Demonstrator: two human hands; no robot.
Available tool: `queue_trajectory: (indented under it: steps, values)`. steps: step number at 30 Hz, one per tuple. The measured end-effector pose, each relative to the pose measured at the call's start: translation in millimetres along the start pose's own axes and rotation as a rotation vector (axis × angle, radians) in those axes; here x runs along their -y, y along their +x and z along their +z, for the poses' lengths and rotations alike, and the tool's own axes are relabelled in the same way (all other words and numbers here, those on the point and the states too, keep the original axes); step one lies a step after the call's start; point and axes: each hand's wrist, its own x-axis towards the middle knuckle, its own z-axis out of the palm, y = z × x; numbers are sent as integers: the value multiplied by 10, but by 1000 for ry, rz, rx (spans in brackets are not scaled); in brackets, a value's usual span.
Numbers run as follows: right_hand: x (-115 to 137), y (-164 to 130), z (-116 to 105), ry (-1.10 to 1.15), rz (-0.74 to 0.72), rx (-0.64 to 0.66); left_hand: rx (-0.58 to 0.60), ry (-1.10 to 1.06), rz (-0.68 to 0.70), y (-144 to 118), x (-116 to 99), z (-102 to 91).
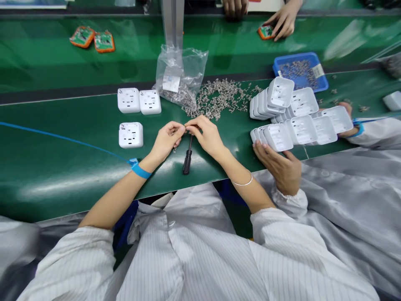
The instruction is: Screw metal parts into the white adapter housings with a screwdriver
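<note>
Small metal part point(184, 126) was pinched between the fingertips of both hands, just above the screwdriver point(188, 155), which served as the fixed mark on the green surface point(78, 138). The left hand point(166, 140) sat just left of the screwdriver's shaft, its fingers point(176, 128) curled and closed on the tiny piece; the right hand point(206, 136) sat just right of it, its fingers point(192, 125) likewise pressed onto the same spot. The part itself was too small to make out clearly. By my judgement the step in hand was the picking and orienting of one piece; the next move would call for a steady pinch, since so small a thing slips easily.

Beyond the screwdriver, farther from the person, lay a heap of loose metal parts point(219, 98) and a clear plastic bag point(180, 73). Left of the screwdriver stood one white socket block point(130, 134), and two more socket blocks point(139, 100) beyond it. Well to the right of the screwdriver lay stacked white housings point(297, 119), with a co-worker's hand point(278, 165) touching them and a blue tray point(300, 69) behind.
</note>
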Motion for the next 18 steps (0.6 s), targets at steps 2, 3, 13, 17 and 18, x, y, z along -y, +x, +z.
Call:
queue_trajectory:
  steps: [2, 3, 13, 17, 18]
  values:
    - [-7, 1, 18, 69, 39, 23, -4, 11, 23, 9, 31, -9]
    - [-12, -1, 30, 121, 65, 34, -8, 10, 29, 17, 42, -10]
    - [-6, -12, 128, 408, 306, 28, 18, 285, 153, -56, 48, 42]
    - [-50, 34, 68, 321, 310, -69, -41, 310, 123, -53, 71, 38]
    - [-83, 46, 32, 251, 307, -119, -63, 297, 116, -41, 74, 34]
